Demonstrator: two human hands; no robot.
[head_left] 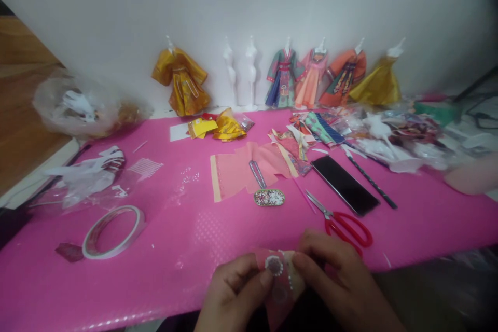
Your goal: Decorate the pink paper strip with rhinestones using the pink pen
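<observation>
Between my two hands, at the table's near edge, is a small piece of pink fabric with a cream edge, a row of white beads and a round grey patch ringed in white. My left hand pinches its left side, the thumb beside the round patch. On the cream edge, my right hand grips with thumb and fingers. Red-handled scissors lie partly behind my right hand. Beyond the hands rest an oval tray of sequins and a larger pink cloth piece with a beaded loop on it.
A roll of white tape lies at left, near a plastic bag. A black phone is at right. Dressed doll figures, such as one in a gold robe, and two bare white mannequins lean on the wall. Fabric scraps pile up back right.
</observation>
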